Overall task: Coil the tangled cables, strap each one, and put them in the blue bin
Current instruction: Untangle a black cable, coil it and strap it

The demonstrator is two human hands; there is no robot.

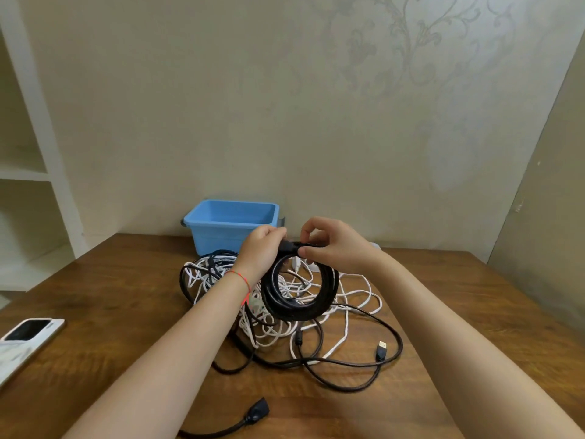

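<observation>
Black round-coiled rubbery cable (pixel 299 291) was held upright above the tangled white and black cords (pixel 285 324), gripped at its top by the left hand (pixel 261 248) and pinched by the right hand (pixel 335 245). Rectangular blue plastic bin (pixel 231 224) stood behind on the grained wooden table (pixel 110 312).

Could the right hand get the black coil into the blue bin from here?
Probably yes. The right hand and left hand hold the black coil just before the blue bin, whose open top looks unobstructed.
</observation>
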